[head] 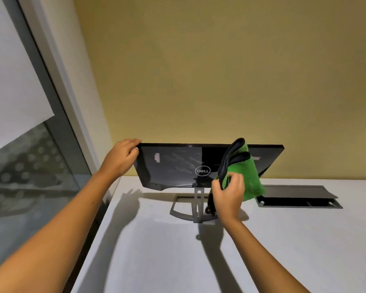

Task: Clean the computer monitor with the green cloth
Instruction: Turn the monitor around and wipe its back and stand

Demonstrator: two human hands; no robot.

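I see the monitor (178, 166) standing on its grey stand (195, 210) near the far edge of the white desk (156, 261), close to the yellow wall (220, 70). Its long axis runs left to right across my view, and its glossy black back, with the logo, faces me, so the screen points away toward the wall. My left hand (123, 157) grips the monitor's upper left corner, fingers curled over the top edge. My right hand (228, 195) holds the cloth (249, 178) bunched, fingers closed around it, just in front of the right half of the back panel; I cannot tell whether cloth and panel touch. The cloth is green with a dark edge and stands roughly upright from my fist. A cable hatch (300, 197) lies open in the desk to the right, and a window (25, 166) runs along the left.
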